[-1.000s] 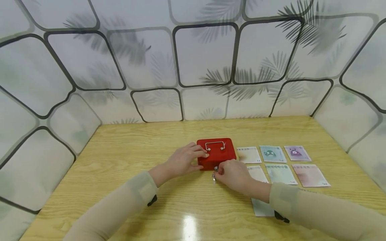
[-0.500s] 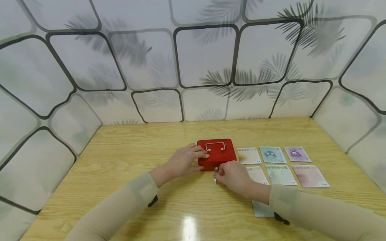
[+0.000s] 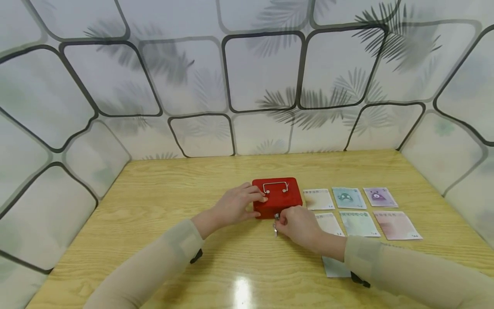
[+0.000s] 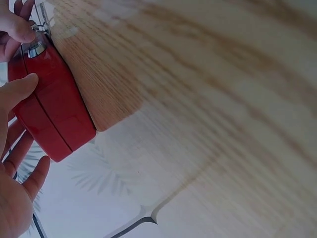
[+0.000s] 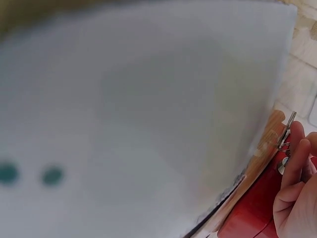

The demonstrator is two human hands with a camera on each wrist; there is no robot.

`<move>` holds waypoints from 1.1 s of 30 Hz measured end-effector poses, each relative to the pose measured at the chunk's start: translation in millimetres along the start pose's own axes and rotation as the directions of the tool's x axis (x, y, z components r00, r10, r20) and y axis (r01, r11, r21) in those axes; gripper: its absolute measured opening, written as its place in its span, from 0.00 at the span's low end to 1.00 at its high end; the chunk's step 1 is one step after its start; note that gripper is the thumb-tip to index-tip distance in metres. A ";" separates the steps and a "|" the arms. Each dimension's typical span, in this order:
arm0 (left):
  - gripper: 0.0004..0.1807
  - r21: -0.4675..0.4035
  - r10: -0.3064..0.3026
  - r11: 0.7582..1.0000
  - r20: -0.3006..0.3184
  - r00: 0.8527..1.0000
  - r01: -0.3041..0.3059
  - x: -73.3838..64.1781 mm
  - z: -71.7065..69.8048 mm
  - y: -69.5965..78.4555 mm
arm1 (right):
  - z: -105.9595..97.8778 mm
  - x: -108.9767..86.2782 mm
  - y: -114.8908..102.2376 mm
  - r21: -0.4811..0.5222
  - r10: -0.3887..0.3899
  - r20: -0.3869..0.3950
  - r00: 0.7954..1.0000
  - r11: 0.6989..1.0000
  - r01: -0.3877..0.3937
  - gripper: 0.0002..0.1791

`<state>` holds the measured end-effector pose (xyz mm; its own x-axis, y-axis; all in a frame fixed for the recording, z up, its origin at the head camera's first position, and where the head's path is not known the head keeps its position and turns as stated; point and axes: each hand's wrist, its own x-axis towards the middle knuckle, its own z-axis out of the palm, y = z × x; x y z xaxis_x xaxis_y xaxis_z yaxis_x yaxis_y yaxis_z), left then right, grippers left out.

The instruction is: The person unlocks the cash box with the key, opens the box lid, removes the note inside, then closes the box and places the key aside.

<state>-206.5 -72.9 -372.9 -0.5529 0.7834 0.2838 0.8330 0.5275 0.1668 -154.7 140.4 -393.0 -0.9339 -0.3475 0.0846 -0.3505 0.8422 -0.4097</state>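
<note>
A small red cash box (image 3: 283, 199) with a wire handle (image 3: 275, 183) folded on its lid stands on the table. My left hand (image 3: 234, 206) grips its left end, fingers over the lid and thumb (image 4: 26, 85) against the front face. At the round silver lock (image 4: 36, 48) in that face, my right hand (image 3: 302, 225) pinches a key between thumb and curled forefinger; the fingers hide the key's head. From its ring a second small key (image 3: 275, 231) dangles below the fingers, also visible as a metal key (image 5: 292, 119) in the right wrist view.
Right of the box lie play banknotes in rows: a teal one (image 3: 349, 198), a purple one (image 3: 380, 197), a pink one (image 3: 397, 225) and several others. A pale note (image 3: 335, 267) sits partly under the right forearm. Patterned cloth walls (image 3: 262, 133) enclose the wooden table (image 3: 162, 184).
Both hands stay in place on the box and at the lock. The dangling key has swung slightly to the right; the view has shifted a little.
</note>
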 end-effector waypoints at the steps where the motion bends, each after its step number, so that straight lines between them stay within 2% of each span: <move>1: 0.19 -0.001 0.000 1.000 0.000 1.000 0.000 0.0 -0.1 0.0 | -0.1 0.0 -0.2 0.001 0.003 0.002 1.000 1.000 -0.003 0.16; 14: 0.19 0.026 -0.007 1.000 0.025 1.000 0.007 0.8 -2.0 -0.7 | 1.0 -5.0 -0.1 0.004 -0.023 -0.011 1.000 1.000 0.023 0.17; 21: 0.19 0.030 -0.013 0.999 0.028 1.000 0.012 -0.7 -2.5 0.2 | -1.2 -12.2 -3.6 0.002 -0.103 -0.033 0.994 0.995 0.103 0.17; 26: 0.20 0.034 -0.014 0.999 0.033 0.999 0.013 -0.4 -2.0 0.5 | -6.1 -16.8 -9.3 0.086 -0.141 -0.020 0.990 0.986 0.142 0.15; 30: 0.19 0.028 -0.007 1.000 0.019 1.000 0.007 0.4 -1.3 -0.2 | -7.9 -16.4 -13.5 0.168 -0.199 0.031 0.980 0.967 0.191 0.13; 33: 0.19 0.028 0.002 1.000 0.007 1.000 -0.003 0.9 -1.0 -0.7 | -7.0 -14.1 -13.7 0.191 -0.229 0.074 0.971 0.958 0.212 0.10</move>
<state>-207.6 -72.9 -371.9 -0.5510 0.7871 0.2772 0.8336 0.5344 0.1397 -137.2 136.7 -382.2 -0.8208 -0.5608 0.1089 -0.5201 0.6546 -0.5486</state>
